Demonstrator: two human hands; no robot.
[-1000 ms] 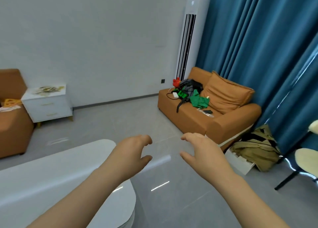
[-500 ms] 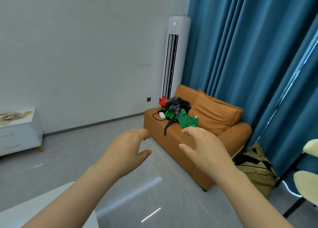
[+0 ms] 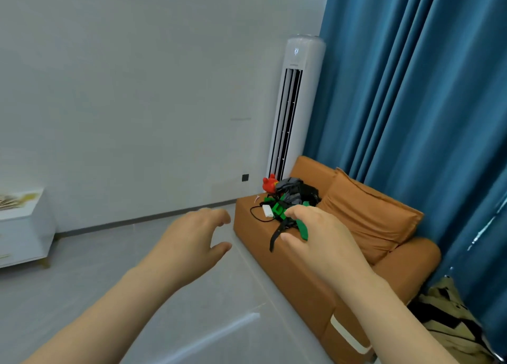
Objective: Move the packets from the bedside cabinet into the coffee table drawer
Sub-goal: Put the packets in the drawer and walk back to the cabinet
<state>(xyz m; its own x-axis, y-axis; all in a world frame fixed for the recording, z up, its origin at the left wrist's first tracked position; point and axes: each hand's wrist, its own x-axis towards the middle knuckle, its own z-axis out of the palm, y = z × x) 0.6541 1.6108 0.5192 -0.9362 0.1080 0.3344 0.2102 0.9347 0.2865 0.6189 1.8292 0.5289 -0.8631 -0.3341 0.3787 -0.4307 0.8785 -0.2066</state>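
Though small, "23" on air conditioner

One cabinet, one sofa, one cushion.

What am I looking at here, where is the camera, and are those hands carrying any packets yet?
There is no machine: these are a person's two bare hands, filmed by one wide-angle camera worn on the head, which looks forward and down. The left hand and right hand are stretched out in front with fingers loosely curled, and both hold nothing. The packets lie on top of the white bedside cabinet at the far left edge, apart from the hands. Ahead on the right stands an orange sofa with a pile of things on its seat. The green cloth lies on the sofa behind the right hand, not in it. The coffee table is not in view.
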